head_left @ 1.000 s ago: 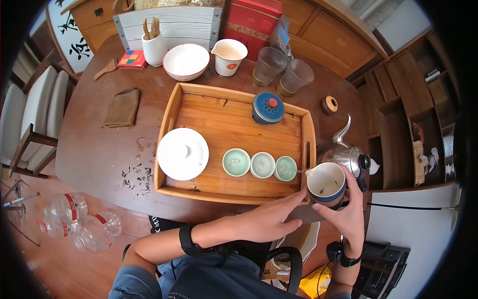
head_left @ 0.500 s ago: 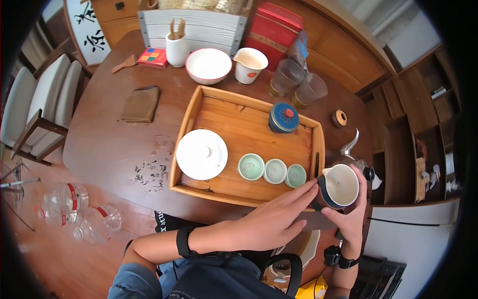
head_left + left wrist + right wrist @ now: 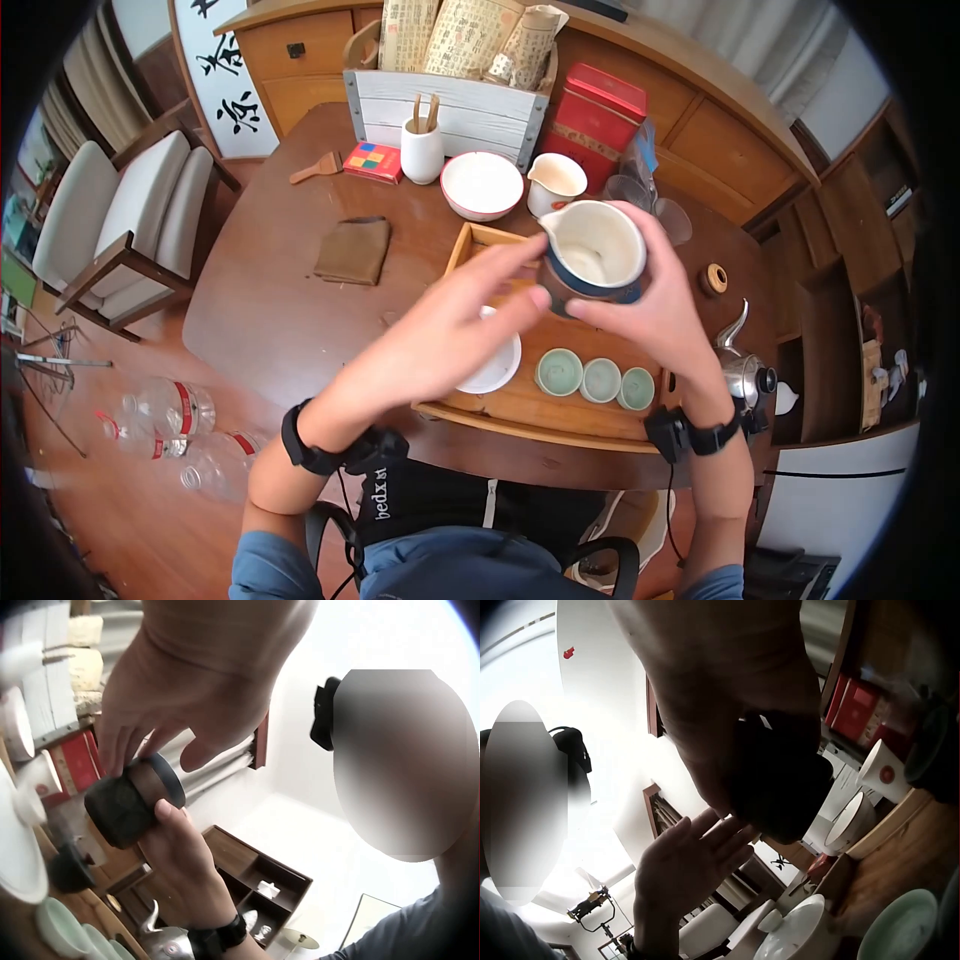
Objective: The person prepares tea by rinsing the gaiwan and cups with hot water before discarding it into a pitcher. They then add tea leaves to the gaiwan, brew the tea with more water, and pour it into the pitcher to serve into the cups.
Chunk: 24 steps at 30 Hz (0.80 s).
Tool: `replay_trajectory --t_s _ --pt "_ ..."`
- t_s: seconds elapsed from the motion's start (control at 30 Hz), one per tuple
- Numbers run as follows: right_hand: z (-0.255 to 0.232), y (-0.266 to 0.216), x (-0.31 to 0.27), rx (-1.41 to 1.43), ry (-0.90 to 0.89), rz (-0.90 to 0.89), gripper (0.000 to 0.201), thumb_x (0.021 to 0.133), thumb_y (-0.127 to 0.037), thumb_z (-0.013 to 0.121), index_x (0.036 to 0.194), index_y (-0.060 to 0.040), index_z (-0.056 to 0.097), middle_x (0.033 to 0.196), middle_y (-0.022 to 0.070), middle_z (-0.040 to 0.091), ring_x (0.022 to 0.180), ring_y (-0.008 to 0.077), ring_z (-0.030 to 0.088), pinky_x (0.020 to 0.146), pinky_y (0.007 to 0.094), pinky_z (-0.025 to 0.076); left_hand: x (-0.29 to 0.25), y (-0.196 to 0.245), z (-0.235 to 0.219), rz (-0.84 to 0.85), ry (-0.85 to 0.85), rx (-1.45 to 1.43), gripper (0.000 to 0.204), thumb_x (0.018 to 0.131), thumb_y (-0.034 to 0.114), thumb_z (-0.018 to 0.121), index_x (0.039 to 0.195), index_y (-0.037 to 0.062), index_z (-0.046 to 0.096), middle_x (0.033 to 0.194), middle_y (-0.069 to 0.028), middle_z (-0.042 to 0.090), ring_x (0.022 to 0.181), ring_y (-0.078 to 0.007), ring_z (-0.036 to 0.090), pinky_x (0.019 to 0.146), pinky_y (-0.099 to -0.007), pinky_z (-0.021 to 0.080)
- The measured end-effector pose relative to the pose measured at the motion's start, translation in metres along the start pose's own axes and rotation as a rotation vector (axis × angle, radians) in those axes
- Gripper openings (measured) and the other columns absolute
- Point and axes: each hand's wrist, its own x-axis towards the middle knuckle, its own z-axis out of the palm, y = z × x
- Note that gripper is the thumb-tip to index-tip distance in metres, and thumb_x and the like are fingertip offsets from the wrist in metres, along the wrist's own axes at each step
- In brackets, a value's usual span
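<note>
Gripping the spouted pitcher (image 3: 600, 245), the right hand (image 3: 668, 315) curls its fingers round the far side, with the thumb along the near side. The left hand (image 3: 445, 335) touches the opposite side with extended fingers, its grip loose rather than closed. Between them the pitcher is up in the air above the tray (image 3: 540, 431), clear of its surface, its pale inside turned toward the head camera with a small dark mark low down.

As far as the pictures show, the lifting is done: the pitcher is off every surface and secured by the right hand. Setting it down is not done, and no stream leaves the spout. Below, the left green cup (image 3: 559, 372), the middle cup (image 3: 601, 381) and the right green cup (image 3: 637, 389) stand side by side on the tray, so their lining up looks complete; how full they are cannot be told. Left of them is a white lidded dish (image 3: 791, 930), lid on, partly behind the left forearm in the head view. The metal kettle (image 3: 742, 375) stands beyond the tray's right end, untouched. The work seems partway along, with the pitcher yet to be put to rest.
</note>
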Motion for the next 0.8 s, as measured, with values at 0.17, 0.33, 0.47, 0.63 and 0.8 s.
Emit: replay_trajectory --t_s 0.17,0.33,0.47,0.63,0.8 --pt "0.029 0.024 0.036 -0.089 -0.119 0.087 0.098 0.075 -0.013 0.094 0.155 -0.0011 0.04 0.144 0.0123 0.058 0.137 0.0212 0.056 0.116 0.0374 0.045 0.012 -0.032 -0.029 -0.072 0.043 -0.044 0.063 0.115 0.036 0.052 0.16 -0.0074 0.042 0.152 -0.0178 0.059 0.143 -0.022 0.052 0.121 -0.0351 0.038" --pt "0.044 0.049 0.047 -0.202 -0.182 0.048 0.107 0.074 -0.014 0.093 0.162 0.0013 0.034 0.153 0.0182 0.054 0.143 0.0277 0.054 0.119 0.0409 0.043 0.012 -0.055 -0.036 -0.152 0.042 -0.094 0.065 0.116 0.037 0.05 0.161 -0.0082 0.039 0.154 -0.0179 0.057 0.147 -0.0217 0.048 0.124 -0.0348 0.034" --pt "0.045 0.059 0.052 -0.275 -0.244 0.059 0.112 0.074 -0.018 0.091 0.166 -0.0037 0.029 0.154 0.0253 0.054 0.145 0.0394 0.051 0.121 0.047 0.041 0.008 -0.068 -0.041 -0.19 0.019 -0.069 0.068 0.116 0.039 0.049 0.163 -0.0075 0.036 0.161 -0.0185 0.051 0.15 -0.0238 0.046 0.124 -0.0352 0.033" --pt "0.044 0.065 0.056 -0.193 -0.277 0.062 0.114 0.074 -0.018 0.091 0.167 -0.0041 0.027 0.154 0.0248 0.054 0.146 0.04 0.049 0.122 0.0477 0.039 0.007 -0.079 -0.042 -0.211 0.017 -0.058 0.071 0.115 0.038 0.051 0.167 -0.0042 0.029 0.166 -0.0184 0.044 0.144 -0.0224 0.051 0.119 -0.0355 0.04" --pt "0.042 0.068 0.059 -0.267 -0.297 0.007 0.115 0.074 -0.018 0.091 0.168 -0.0032 0.025 0.154 0.0233 0.053 0.146 0.0375 0.049 0.122 0.0456 0.039 0.005 -0.081 -0.04 -0.199 0.065 -0.094 0.074 0.115 0.037 0.052 0.171 0.0011 0.02 0.167 -0.019 0.044 0.135 -0.0213 0.056 0.109 -0.035 0.047"
